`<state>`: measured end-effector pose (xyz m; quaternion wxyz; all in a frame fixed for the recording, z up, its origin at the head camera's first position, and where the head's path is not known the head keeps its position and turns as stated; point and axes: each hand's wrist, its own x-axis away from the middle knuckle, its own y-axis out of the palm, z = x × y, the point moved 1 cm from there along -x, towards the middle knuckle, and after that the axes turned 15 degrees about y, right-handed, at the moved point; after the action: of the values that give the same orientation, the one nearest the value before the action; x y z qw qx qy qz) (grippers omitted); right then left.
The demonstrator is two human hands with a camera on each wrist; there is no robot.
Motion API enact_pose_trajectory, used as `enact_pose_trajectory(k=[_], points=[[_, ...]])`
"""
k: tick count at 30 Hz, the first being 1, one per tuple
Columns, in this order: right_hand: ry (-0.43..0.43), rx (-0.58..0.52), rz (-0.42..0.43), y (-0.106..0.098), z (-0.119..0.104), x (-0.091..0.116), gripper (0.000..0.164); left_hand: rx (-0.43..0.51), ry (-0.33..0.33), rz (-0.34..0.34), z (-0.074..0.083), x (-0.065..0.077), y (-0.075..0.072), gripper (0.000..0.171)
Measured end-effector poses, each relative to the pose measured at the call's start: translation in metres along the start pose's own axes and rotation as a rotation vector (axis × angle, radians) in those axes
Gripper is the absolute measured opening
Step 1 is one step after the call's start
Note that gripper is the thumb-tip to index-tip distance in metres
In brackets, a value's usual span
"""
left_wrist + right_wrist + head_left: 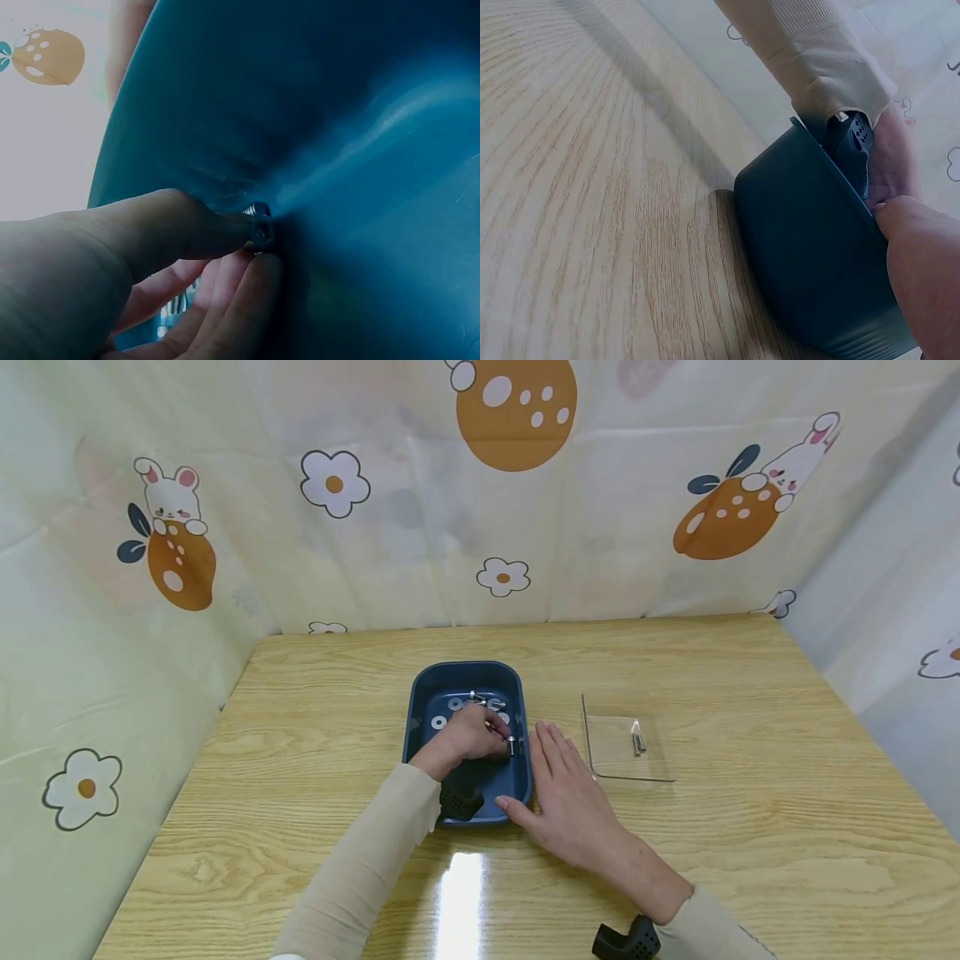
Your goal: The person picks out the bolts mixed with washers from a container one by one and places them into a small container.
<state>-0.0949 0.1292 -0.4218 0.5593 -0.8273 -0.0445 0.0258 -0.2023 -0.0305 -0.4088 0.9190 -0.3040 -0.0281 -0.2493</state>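
Observation:
In the head view, my left hand (471,732) reaches into a dark blue plastic bin (411,727). Its thumb and fingertips pinch a small metal bolt (512,745) near the bin's right wall. Close up in the left wrist view, the socket in the head of that bolt (262,232) shows, with threads behind it. Flat silver washers (438,722) and more bolts (477,697) lie toward the bin's far end. My right hand (570,814) lies along the right outside of the bin with straight fingers, its thumb at the rim.
A clear shallow tray (630,778) stands right of the bin, with small metal bolts (638,742) in it. The wooden table (300,735) meets a printed curtain (420,543) at the back and sides.

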Motion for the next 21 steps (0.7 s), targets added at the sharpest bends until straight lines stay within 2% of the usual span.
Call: enact_pose_trajectory(k=[10, 21], points=[[-0.003, -0.007, 0.005, 0.0005, -0.0004, 0.0003, 0.097, -0.017, -0.041, 0.002, -0.0015, -0.0014, 0.0012, 0.016], [0.004, -0.019, -0.014, -0.0006, 0.0005, 0.0005, 0.097, -0.019, -0.034, -0.001, 0.0013, -0.0007, 0.0021, 0.014]])
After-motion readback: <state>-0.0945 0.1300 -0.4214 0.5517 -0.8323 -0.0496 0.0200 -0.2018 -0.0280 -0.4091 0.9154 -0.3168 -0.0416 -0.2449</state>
